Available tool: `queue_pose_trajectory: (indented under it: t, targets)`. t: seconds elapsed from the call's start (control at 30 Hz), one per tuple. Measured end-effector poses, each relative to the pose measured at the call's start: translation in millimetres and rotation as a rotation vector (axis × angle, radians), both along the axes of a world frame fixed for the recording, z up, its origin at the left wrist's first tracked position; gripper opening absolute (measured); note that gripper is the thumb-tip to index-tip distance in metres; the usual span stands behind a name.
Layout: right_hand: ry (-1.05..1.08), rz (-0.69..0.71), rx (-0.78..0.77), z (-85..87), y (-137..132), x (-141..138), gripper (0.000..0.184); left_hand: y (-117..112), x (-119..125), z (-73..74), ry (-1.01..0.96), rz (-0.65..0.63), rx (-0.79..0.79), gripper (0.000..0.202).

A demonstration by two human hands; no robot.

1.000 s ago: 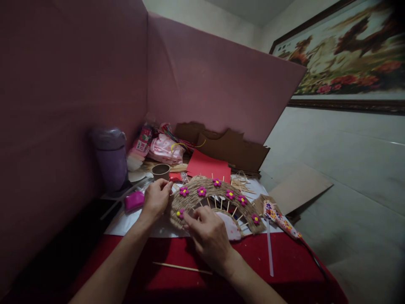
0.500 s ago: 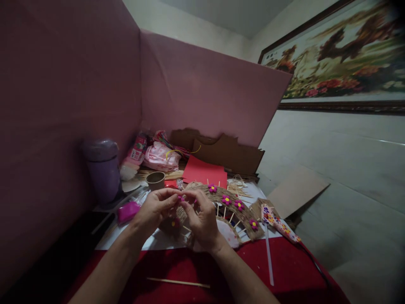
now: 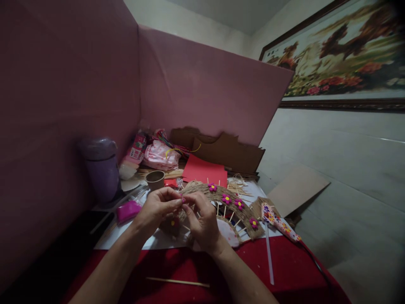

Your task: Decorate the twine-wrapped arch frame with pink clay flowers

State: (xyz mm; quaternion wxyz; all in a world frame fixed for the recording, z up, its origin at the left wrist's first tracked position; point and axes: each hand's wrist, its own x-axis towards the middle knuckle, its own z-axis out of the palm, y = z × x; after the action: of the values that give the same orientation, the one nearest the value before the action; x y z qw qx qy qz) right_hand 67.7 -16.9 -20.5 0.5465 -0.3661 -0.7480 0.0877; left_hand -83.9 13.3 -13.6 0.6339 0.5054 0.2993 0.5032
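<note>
A woven twine arch (image 3: pixel 232 207) on wooden sticks lies on white paper, dotted with several magenta clay flowers with yellow centres (image 3: pixel 226 198). My left hand (image 3: pixel 156 210) and my right hand (image 3: pixel 202 219) meet above the arch's left end. Their fingertips pinch together on a small magenta piece (image 3: pixel 183 199) between them. The arch's left part is hidden behind my hands; one flower (image 3: pixel 172 222) shows below them.
A purple jar (image 3: pixel 100 168), a magenta clay block (image 3: pixel 128 210) and a small brown cup (image 3: pixel 155 179) stand left. Red paper (image 3: pixel 204 170), cardboard pieces (image 3: pixel 221 150) and a pink bag (image 3: pixel 160 155) lie behind. A flowered glue gun (image 3: pixel 278 221) lies right, a loose stick (image 3: pixel 177 281) on the red cloth.
My right hand left the arch's lower left end and rose to meet my left hand. Both now pinch a small magenta piece. The view shifted slightly.
</note>
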Motion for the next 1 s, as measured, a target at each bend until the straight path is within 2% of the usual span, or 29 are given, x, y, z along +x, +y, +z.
queue_pose_trajectory:
  t: [0.27, 0.43, 0.6, 1.0]
  targets:
    - [-0.082, -0.05, 0.062, -0.1, 0, 7, 0.011, 0, 1, 0.2, 0.051, -0.011, 0.048, 0.02]
    - [-0.123, 0.001, 0.062, -1.1, 2, 11, 0.017, 0, 1, 0.0, 0.079, -0.037, 0.074, 0.021]
    - [-0.087, -0.004, 0.081, -0.2, 1, 11, 0.015, -2, 0, 1.5, 0.07, 0.017, -0.016, 0.025]
    - [-0.077, 0.019, 0.046, -2.4, 2, 11, 0.012, -4, 2, 4.6, 0.158, -0.005, 0.066, 0.019]
